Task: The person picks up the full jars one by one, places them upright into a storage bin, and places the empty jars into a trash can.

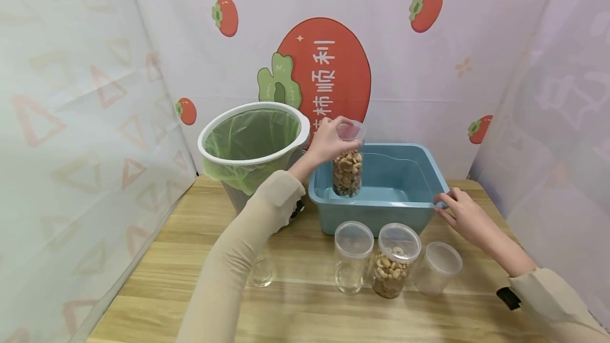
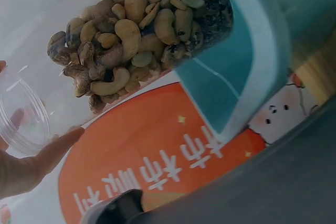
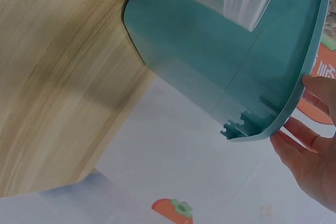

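My left hand (image 1: 330, 144) grips a clear lidded jar (image 1: 348, 171) near its top and holds it upright over the left part of the blue basin (image 1: 381, 204). In the left wrist view, cashews and other nuts (image 2: 131, 40) fill the jar's lower part, with dark bits at the bottom. At the basin's front right corner, my right hand (image 1: 459, 215) pinches the rim, thumb and fingers on either side of it, as the right wrist view (image 3: 304, 145) also shows.
Before the basin stand a clear lidded jar (image 1: 351, 261), a jar of nuts (image 1: 392, 271) and a shorter jar (image 1: 437, 269). Another clear jar (image 1: 262, 273) is partly behind my left arm. A bin with a white rim (image 1: 206, 153) and green liner stands left on the wooden table (image 1: 157, 285).
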A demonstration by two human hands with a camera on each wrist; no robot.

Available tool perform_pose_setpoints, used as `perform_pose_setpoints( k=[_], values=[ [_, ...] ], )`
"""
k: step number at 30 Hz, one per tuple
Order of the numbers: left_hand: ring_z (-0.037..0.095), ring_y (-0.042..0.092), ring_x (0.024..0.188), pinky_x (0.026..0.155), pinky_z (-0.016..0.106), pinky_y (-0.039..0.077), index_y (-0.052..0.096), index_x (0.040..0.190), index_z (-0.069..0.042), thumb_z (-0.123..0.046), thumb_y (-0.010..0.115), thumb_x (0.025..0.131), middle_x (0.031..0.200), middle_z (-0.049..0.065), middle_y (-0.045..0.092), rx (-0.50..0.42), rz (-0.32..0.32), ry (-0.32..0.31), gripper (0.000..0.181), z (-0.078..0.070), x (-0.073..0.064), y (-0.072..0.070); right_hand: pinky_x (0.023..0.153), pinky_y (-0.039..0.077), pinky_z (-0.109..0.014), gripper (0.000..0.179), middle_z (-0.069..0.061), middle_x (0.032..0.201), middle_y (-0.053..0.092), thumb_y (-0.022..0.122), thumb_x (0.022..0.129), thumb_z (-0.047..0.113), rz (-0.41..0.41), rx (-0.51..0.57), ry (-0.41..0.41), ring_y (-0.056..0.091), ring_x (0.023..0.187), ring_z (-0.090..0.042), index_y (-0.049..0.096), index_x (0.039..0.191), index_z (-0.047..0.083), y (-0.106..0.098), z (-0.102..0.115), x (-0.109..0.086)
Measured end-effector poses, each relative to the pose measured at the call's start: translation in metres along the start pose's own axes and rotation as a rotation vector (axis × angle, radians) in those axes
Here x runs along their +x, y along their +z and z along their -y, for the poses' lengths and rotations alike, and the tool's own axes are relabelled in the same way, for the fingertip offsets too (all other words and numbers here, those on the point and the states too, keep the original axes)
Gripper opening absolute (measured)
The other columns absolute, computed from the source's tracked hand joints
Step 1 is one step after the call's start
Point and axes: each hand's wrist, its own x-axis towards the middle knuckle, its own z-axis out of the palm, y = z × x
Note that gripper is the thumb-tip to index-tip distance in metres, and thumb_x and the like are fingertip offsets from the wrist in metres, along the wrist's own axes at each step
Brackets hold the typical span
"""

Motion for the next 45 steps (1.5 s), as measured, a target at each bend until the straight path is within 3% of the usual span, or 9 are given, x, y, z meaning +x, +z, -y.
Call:
perform_pose_setpoints(
  k=[12, 20, 29, 35, 40, 45],
  values=[
    [0.017, 0.046, 0.091, 0.069, 0.026, 0.045, 0.056, 0.115, -0.013, -0.029, 0.073, 0.071, 0.110, 0.009, 0.046, -0.031, 0.099, -0.078, 0.050, 0.024, 0.001, 0.033, 0.053, 0.037, -0.033, 0.014, -0.008, 0.079, 0.046, 0.065, 0.077, 0.005, 0.009, -0.009, 0.003, 0.043, 0.066, -0.019, 0.057, 0.088, 0.006, 0.000, 0.001, 0.001],
    [0.021, 0.046, 0.097, 0.074, 0.032, 0.044, 0.055, 0.117, -0.015, -0.029, 0.073, 0.071, 0.117, 0.010, 0.044, -0.033, 0.164, -0.117, 0.052, 0.042, -0.007, 0.047, 0.052, 0.037, -0.032, 0.021, -0.008, 0.079, 0.046, 0.068, 0.072, 0.001, -0.004, -0.011, 0.000, 0.042, 0.066, -0.019, 0.057, 0.088, 0.007, 0.000, 0.000, -0.002],
    [0.021, 0.045, 0.096, 0.077, 0.032, 0.043, 0.054, 0.119, -0.012, -0.025, 0.074, 0.071, 0.112, 0.012, 0.047, -0.004, 0.206, -0.164, 0.053, 0.057, -0.015, 0.057, 0.051, 0.037, -0.032, 0.026, -0.008, 0.079, 0.045, 0.070, 0.068, -0.002, -0.011, -0.014, 0.003, 0.042, 0.066, -0.019, 0.057, 0.088, 0.007, 0.001, 0.001, -0.001],
    [0.022, 0.045, 0.100, 0.080, 0.034, 0.041, 0.053, 0.120, -0.011, -0.025, 0.073, 0.072, 0.114, 0.012, 0.048, 0.022, 0.238, -0.167, 0.054, 0.064, -0.021, 0.063, 0.052, 0.037, -0.032, 0.022, -0.008, 0.079, 0.046, 0.069, 0.071, 0.000, -0.018, -0.013, -0.013, 0.042, 0.067, -0.018, 0.057, 0.088, 0.007, 0.001, 0.000, -0.001],
    [0.023, 0.046, 0.099, 0.080, 0.033, 0.042, 0.054, 0.120, -0.011, -0.024, 0.074, 0.071, 0.114, 0.013, 0.049, 0.022, 0.232, -0.155, 0.054, 0.069, -0.023, 0.068, 0.053, 0.037, -0.032, 0.019, -0.008, 0.078, 0.045, 0.067, 0.074, 0.002, -0.020, -0.011, -0.019, 0.042, 0.066, -0.017, 0.057, 0.088, 0.007, 0.001, 0.001, -0.001],
    [0.023, 0.045, 0.099, 0.079, 0.033, 0.042, 0.053, 0.121, -0.011, -0.024, 0.073, 0.072, 0.114, 0.012, 0.049, 0.025, 0.228, -0.165, 0.054, 0.070, -0.024, 0.068, 0.052, 0.037, -0.032, 0.026, -0.008, 0.078, 0.045, 0.070, 0.068, -0.003, -0.021, -0.008, -0.010, 0.042, 0.066, -0.018, 0.056, 0.088, 0.007, 0.002, 0.002, -0.001]
  ],
)
